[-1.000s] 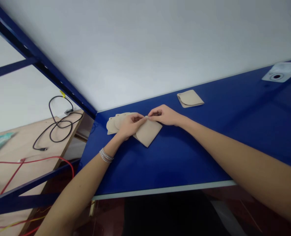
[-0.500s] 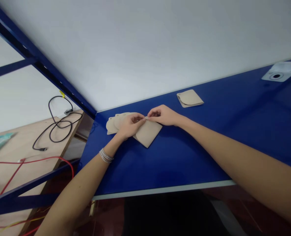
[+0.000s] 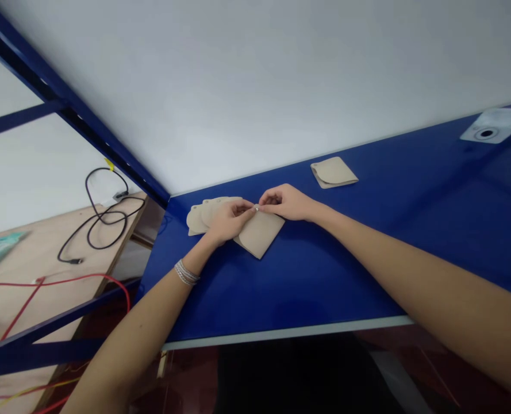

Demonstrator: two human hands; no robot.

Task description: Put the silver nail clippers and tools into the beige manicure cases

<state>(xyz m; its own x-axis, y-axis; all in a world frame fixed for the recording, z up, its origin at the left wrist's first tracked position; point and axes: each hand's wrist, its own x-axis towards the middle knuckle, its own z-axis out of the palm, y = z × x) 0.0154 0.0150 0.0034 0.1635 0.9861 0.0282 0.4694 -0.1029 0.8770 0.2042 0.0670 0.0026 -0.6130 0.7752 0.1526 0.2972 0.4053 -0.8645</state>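
A flat beige pouch with a rounded flap (image 3: 260, 234) lies at an angle on the blue table (image 3: 324, 270). My left hand (image 3: 230, 219) grips the pouch's top corner between thumb and fingers. My right hand (image 3: 286, 202) pinches the same corner from the other side, its fingertips close to the left ones. A small shiny spot shows between the fingertips, too small to make out. Several similar beige pouches (image 3: 197, 220) overlap in a fanned row on the left, partly behind my left hand.
Another beige folded pouch (image 3: 336, 172) lies near the white wall (image 3: 281, 86). A clear packet with a dark round mark (image 3: 492, 126) is at the far right. Blue frame bars (image 3: 83, 118) rise at the left, beside a wooden table (image 3: 65, 230) with a black cable (image 3: 92, 230) and red cables (image 3: 78, 278).
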